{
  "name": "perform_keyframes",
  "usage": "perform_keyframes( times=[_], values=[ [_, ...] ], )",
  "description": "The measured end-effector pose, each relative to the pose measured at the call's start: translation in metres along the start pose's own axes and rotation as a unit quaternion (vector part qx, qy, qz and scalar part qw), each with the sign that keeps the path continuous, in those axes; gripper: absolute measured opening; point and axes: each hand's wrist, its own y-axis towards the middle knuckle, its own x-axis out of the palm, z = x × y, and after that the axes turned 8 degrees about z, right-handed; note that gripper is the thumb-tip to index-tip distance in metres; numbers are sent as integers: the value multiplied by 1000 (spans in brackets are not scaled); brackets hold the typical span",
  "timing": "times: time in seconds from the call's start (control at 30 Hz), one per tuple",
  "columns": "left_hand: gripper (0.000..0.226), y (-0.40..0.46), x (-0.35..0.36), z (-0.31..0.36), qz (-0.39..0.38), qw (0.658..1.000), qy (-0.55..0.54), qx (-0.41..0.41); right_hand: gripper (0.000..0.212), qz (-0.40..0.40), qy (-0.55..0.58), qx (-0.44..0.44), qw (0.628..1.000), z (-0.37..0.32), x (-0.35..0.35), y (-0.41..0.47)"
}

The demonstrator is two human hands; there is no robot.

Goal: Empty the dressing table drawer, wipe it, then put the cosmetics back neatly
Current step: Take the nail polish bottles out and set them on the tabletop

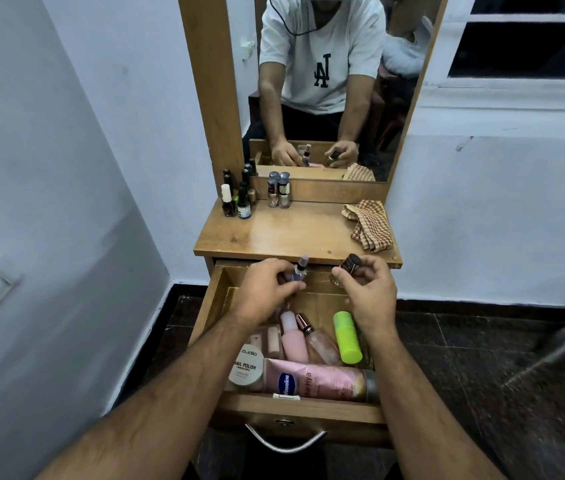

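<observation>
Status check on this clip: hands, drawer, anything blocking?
Left hand holds small purple bottle; right hand holds dark-capped bottle. Drawer open, half emptied. Checked cloth waiting on tabletop. Nothing blocking.

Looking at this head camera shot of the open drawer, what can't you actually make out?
- Small purple-capped bottle: blurred, partly covered by the left hand.
- Dark-capped small bottle: label unreadable, wrapped by the right hand.
- Wooden drawer: floor beneath both forearms hidden.
- Nail polish bottles on the tabletop: labels too small.
</observation>
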Motion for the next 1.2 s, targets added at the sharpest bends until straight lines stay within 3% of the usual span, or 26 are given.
perform_keyframes(
  times=[0.1,0.2,0.4,0.57,0.77,1.2],
  values=[
    [17,8,-17,6,59,994,-76,-59,32,-36,-7,-31,999,-14,9,3],
    [24,31,-30,13,105,985,-91,-100,28,-71,-27,-84,994,-37,26,14],
    [34,83,-33,9,110,983,14,-145,21,-74,-136,-103,982,-68,72,54],
    [28,107,-24,6,136,981,50,-126,24,-69,-209,-100,970,-66,107,77],
    [12,125,-15,0,156,978,55,-124,20,-93,-198,-110,969,-59,133,92],
    [14,127,-8,-3,169,976,71,-116,26,-82,-196,-102,972,-50,147,99]
  ],
)
